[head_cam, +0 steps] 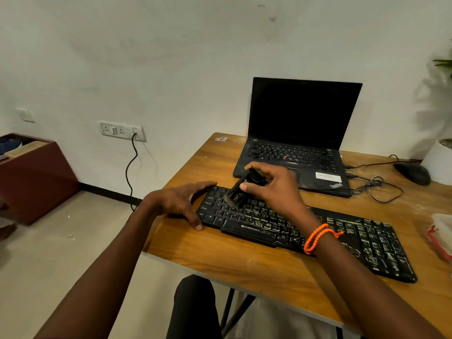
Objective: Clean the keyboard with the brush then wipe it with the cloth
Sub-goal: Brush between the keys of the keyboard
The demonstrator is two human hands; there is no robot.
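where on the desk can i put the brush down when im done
Bare wood runs along the near edge of the table, in front of the keyboard. A smaller bare patch lies left of the laptop. To the right, cables, a mouse and a container crowd it.

Counts, desk and surroundings

Two hands: left hand (182, 204), right hand (274, 185). One keyboard (362, 243), lower right; one brush (241, 189), frame centre; one laptop (298, 133), upper right; one mouse (413, 172), right edge; one wooden table (220, 255); one orange wristband (316, 237); one white pot (439, 161); one wall socket panel (122, 130), left.
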